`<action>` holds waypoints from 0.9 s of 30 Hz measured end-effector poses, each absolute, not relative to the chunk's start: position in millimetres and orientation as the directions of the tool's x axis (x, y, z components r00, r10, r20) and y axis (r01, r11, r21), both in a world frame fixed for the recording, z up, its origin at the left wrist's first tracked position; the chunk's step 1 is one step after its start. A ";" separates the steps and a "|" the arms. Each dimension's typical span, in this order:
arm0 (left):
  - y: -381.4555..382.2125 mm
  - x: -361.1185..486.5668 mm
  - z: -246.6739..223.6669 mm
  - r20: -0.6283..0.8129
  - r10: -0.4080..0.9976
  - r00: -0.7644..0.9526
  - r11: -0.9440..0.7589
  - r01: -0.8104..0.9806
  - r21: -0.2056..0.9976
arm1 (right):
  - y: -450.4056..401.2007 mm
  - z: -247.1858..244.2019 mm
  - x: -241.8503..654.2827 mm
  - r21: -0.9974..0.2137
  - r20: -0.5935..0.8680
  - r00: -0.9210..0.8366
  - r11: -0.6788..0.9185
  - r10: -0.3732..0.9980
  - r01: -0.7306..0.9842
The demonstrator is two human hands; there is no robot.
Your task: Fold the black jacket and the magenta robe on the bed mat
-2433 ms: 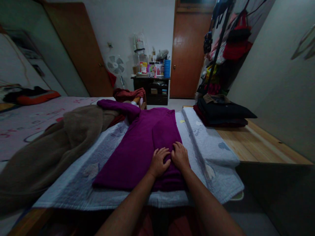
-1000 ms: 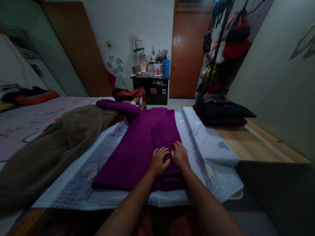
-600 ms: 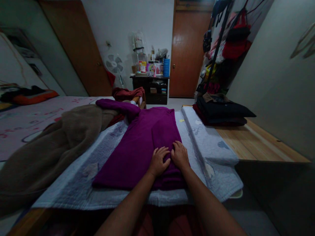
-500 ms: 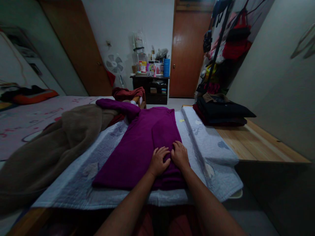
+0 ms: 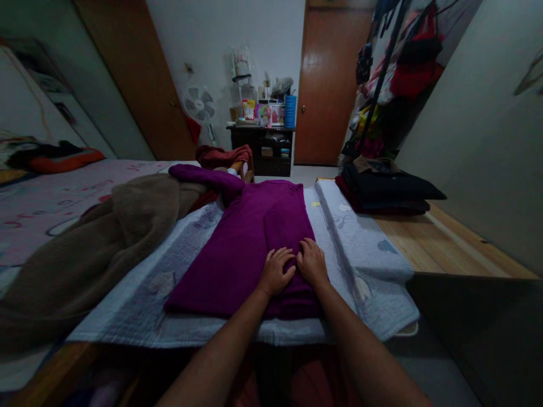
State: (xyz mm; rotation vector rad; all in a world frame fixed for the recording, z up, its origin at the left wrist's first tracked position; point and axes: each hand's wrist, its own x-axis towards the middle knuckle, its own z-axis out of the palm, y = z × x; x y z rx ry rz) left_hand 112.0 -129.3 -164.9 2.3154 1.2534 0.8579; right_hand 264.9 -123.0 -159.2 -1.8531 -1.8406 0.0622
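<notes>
purple shirt point(image 5: 240, 243), likely light and soft, best held at its eight o'clock corner point(image 5: 175, 304); left hand point(image 5: 276, 272) and right hand point(image 5: 313, 263) rest flat, grips unclamped.

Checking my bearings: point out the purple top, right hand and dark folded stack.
Purple top point(image 5: 241, 249), head view, body's middle.
Right hand point(image 5: 313, 262), head view, back of hand.
Dark folded stack point(image 5: 391, 186), head view, black layer.

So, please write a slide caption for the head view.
Left hand and right hand rest on a purple garment atop a pale quilt.
</notes>
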 end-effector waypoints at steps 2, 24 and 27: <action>-128.4 111.8 -166.3 0.336 0.844 0.418 -0.535 0.616 0.579 | -123.0 -159.6 265.4 -0.391 0.328 0.073 0.065 0.942 0.918; -128.2 111.2 -167.0 0.353 0.867 0.351 -0.497 0.638 0.588 | -130.0 -154.2 268.4 -0.342 0.129 0.006 0.038 0.992 0.939; -127.3 111.4 -167.8 0.346 0.872 0.346 -0.489 0.629 0.604 | -148.2 -157.7 258.8 -0.297 0.183 -0.028 0.083 0.983 0.951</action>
